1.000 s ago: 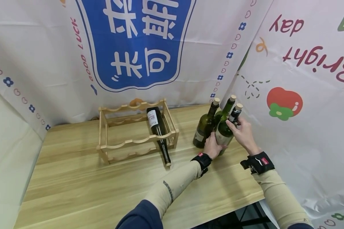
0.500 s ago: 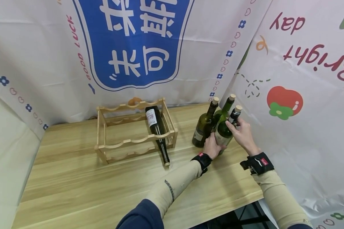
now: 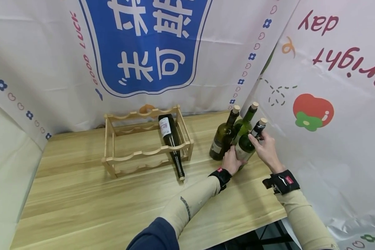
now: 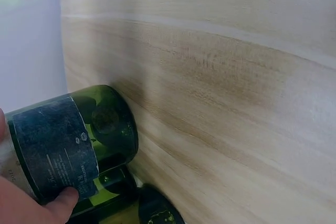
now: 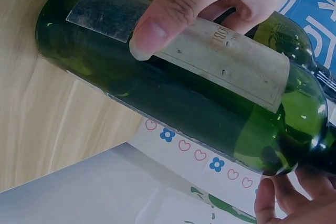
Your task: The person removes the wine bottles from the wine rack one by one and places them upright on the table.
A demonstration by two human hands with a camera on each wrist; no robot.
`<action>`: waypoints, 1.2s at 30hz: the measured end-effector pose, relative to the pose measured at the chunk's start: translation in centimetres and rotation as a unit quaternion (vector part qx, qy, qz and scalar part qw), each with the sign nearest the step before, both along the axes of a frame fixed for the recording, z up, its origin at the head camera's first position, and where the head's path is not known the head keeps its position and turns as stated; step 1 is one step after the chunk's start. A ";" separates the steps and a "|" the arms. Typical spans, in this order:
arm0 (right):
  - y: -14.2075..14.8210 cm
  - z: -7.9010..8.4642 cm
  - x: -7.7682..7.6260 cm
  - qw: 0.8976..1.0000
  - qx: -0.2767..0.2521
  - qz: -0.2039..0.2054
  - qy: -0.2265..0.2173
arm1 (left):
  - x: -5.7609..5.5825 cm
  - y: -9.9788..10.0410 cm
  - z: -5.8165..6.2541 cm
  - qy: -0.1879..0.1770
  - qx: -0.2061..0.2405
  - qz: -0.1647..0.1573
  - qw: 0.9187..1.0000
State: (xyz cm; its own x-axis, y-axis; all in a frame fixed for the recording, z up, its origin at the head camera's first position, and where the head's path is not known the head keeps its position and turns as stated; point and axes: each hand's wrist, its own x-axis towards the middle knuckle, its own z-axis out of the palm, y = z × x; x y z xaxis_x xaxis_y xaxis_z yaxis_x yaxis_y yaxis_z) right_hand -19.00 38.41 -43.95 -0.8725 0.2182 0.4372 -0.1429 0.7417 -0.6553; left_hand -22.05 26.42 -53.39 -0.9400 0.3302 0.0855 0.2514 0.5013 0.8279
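Observation:
In the head view both hands are on the front green wine bottle (image 3: 244,145), which has a cork and a pale label. My left hand (image 3: 232,161) grips its body low down, the thumb (image 4: 65,203) pressing the dark lower label in the left wrist view. Up at the shoulder and neck, my right hand (image 3: 266,150) pinches the bottle between thumb and fingers. Its neck leans right, away from a brown-green bottle (image 3: 222,139) and a lighter green bottle (image 3: 243,125) standing close behind. The right wrist view shows the held bottle (image 5: 189,98) along its length.
A wooden wine rack (image 3: 143,152) stands at the table's back, left of the bottles. One dark bottle (image 3: 172,139) lies in its right end, cork toward me. Printed cloth (image 3: 218,69) hangs behind and at the right. The table's front edge (image 3: 253,230) runs below my arms.
The held bottle's neck has tilted slightly to the right and toward me, with my right hand on it. The gap to the bottles behind has widened. The racked bottle stays put.

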 end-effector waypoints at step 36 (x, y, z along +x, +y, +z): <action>-4.3 -2.6 3.2 0.955 0.057 -0.049 0.286 | 2.4 -6.8 0.7 0.035 0.006 -0.079 0.996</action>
State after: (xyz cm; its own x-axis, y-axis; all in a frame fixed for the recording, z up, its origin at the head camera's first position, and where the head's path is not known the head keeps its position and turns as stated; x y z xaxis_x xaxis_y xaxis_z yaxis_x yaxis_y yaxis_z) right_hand -15.77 34.16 -46.58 -0.4613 0.2090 0.8623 -0.3790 0.8323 -0.4044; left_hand -19.64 19.58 -52.65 -0.8683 0.4716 0.1537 0.3831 0.4408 0.8117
